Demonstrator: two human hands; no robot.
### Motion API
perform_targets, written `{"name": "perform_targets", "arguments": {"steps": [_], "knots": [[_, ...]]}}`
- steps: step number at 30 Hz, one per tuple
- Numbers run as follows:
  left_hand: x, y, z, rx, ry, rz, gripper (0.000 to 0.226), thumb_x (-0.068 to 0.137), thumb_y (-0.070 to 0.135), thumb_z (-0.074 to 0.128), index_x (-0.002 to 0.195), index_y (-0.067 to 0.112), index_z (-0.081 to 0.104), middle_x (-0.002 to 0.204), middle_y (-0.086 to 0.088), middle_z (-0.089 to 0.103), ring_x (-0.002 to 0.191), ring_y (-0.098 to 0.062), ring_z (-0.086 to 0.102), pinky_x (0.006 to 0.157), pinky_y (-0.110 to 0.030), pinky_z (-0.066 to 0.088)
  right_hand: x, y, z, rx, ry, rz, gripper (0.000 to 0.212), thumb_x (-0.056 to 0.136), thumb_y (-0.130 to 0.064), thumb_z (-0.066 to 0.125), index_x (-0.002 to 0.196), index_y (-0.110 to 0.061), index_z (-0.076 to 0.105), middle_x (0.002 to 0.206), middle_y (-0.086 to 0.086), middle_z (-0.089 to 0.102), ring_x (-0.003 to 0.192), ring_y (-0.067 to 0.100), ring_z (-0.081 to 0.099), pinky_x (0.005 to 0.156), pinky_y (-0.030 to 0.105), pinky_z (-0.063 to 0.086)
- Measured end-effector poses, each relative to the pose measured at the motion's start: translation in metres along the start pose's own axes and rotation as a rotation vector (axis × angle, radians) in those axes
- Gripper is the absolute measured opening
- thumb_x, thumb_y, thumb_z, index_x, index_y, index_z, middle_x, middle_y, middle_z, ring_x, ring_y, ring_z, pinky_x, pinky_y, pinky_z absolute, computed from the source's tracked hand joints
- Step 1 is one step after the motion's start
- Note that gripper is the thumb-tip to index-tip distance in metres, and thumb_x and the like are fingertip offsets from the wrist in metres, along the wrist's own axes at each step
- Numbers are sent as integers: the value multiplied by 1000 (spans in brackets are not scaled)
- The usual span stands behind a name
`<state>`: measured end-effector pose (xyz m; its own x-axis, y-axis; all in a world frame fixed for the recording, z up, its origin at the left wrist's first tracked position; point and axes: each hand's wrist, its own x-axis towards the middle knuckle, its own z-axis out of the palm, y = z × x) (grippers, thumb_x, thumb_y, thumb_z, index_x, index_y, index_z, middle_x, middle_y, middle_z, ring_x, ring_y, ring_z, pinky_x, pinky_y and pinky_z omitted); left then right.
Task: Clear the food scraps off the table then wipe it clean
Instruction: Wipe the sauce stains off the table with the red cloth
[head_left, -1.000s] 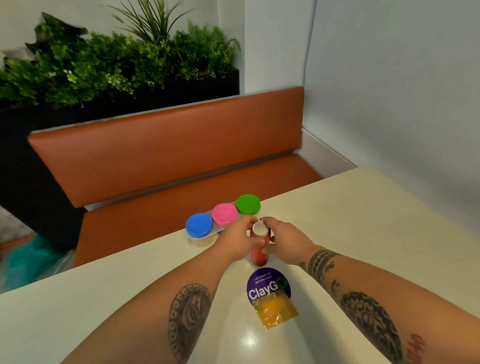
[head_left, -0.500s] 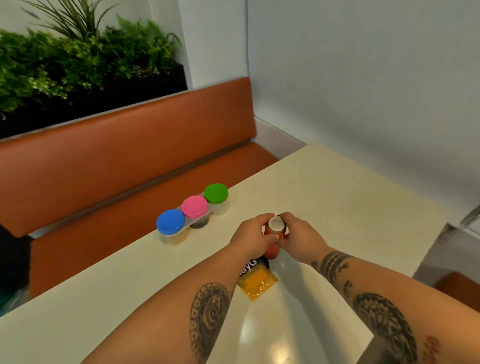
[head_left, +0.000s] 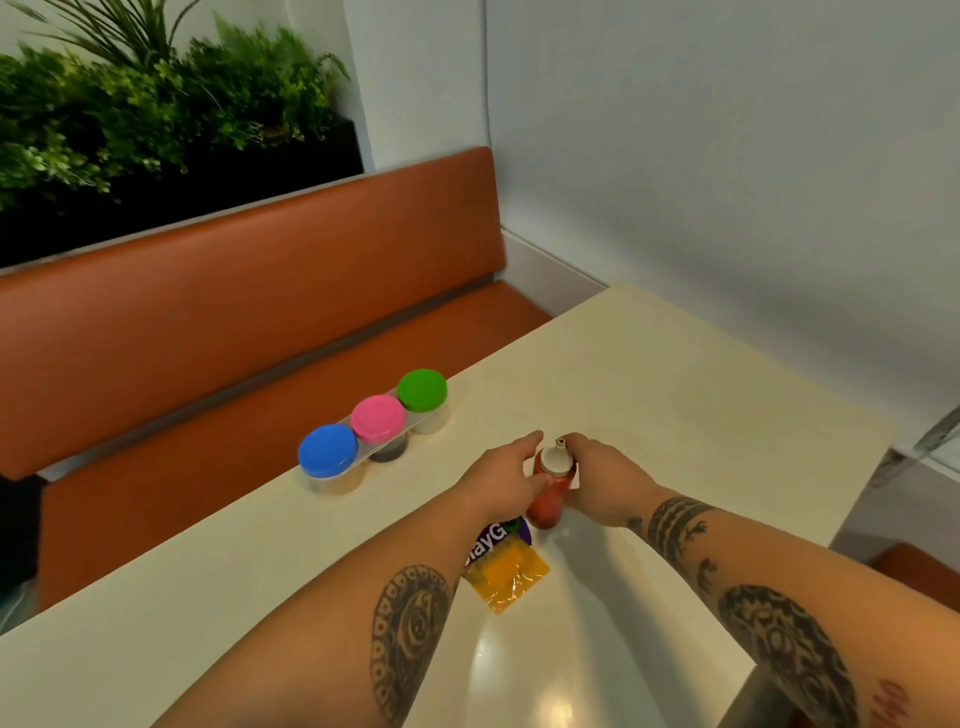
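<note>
A red sauce bottle (head_left: 546, 503) with a white nozzle cap stands upright on the cream table (head_left: 675, 395). My right hand (head_left: 605, 480) grips its upper part from the right, fingers curled round the shoulder by the cap. From the left, my left hand (head_left: 506, 480) lies against the bottle with its fingers fairly straight, tips level with the cap. Just in front of the bottle lie a round purple sticker (head_left: 497, 535) and a crinkled orange packet (head_left: 509, 577), both partly hidden by my left forearm.
Three small jars in a clear holder stand near the table's far edge, with blue (head_left: 328, 450), pink (head_left: 377, 419) and green (head_left: 422, 389) lids. An orange bench (head_left: 234, 312) runs behind the table, a planter (head_left: 156, 114) above it. A grey wall is on the right.
The view has shifted slightly. My left fingers have come off the cap and straightened beside the bottle. My right hand keeps its grip, and the bottle stays in place.
</note>
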<state>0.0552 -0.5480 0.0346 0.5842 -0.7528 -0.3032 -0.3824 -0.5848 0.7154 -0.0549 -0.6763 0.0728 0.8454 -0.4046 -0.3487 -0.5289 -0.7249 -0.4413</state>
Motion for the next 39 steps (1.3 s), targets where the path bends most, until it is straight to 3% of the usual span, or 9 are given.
{"name": "perform_targets", "arguments": {"steps": [3, 7, 12, 17, 21, 24, 27, 31, 39], "knots": [[0, -5, -15, -15, -19, -12, 75, 95, 34, 66, 159, 37, 27, 157, 3, 44, 136, -22, 52, 112, -35, 42, 3, -6, -27, -153, -116, 31, 77, 90, 2, 53, 159, -17, 25, 156, 8, 42, 139, 25, 45, 114, 34, 39], [-4, -16, -53, -29, 104, -39, 62, 97, 27, 63, 154, 30, 39, 150, 2, 52, 126, -23, 58, 105, -37, 49, 16, -23, -70, -244, -95, 15, 71, 90, 8, 44, 156, -16, 33, 155, 5, 45, 139, 25, 46, 113, 33, 39], [-13, -44, -108, -88, 360, -121, 36, 102, 19, 52, 137, 20, 60, 131, -3, 65, 103, -26, 65, 85, -32, 56, 52, -67, -94, -234, 33, -88, 59, 92, 1, 46, 148, -16, 47, 151, 5, 49, 139, 25, 45, 113, 34, 39], [-21, -80, -141, -46, 575, -276, 30, 101, 22, 50, 125, 24, 67, 124, 1, 68, 105, -20, 60, 78, -30, 49, 85, -116, -68, -69, 132, -209, 41, 99, -27, 59, 137, -15, 57, 138, 5, 61, 126, 24, 57, 103, 31, 43], [-18, -115, -147, -58, 679, -417, 28, 101, 27, 50, 123, 24, 67, 123, 2, 68, 104, -18, 59, 84, -33, 50, 115, -132, -32, 82, 137, -152, 43, 99, -36, 59, 136, -13, 58, 134, 7, 63, 122, 27, 59, 100, 32, 45], [-14, -137, -145, -79, 749, -547, 28, 100, 36, 54, 123, 28, 65, 128, -1, 63, 119, -27, 53, 93, -42, 51, 136, -137, -13, 177, 157, -91, 44, 100, -34, 59, 137, -10, 57, 136, 10, 63, 124, 29, 58, 102, 33, 44], [-9, -150, -140, -88, 735, -696, 42, 99, 41, 58, 139, 25, 56, 140, -9, 50, 129, -32, 42, 87, -36, 40, 156, -141, 1, 234, 169, -33, 45, 101, -31, 58, 139, -8, 54, 139, 12, 61, 126, 31, 58, 102, 33, 44], [4, -171, -133, -229, 676, -770, 60, 95, 39, 64, 149, 23, 42, 136, -13, 46, 115, -34, 54, 95, -45, 54, 179, -145, 19, 305, 174, 48, 48, 103, -28, 55, 144, -6, 48, 142, 14, 58, 129, 33, 55, 104, 34, 44], [10, -181, -126, -270, 649, -782, 60, 96, 27, 64, 149, 24, 36, 122, -9, 54, 102, -30, 61, 89, -46, 59, 213, -152, 46, 303, 72, 138, 44, 106, -26, 48, 144, -3, 45, 140, 19, 57, 128, 35, 54, 103, 37, 44]]}}
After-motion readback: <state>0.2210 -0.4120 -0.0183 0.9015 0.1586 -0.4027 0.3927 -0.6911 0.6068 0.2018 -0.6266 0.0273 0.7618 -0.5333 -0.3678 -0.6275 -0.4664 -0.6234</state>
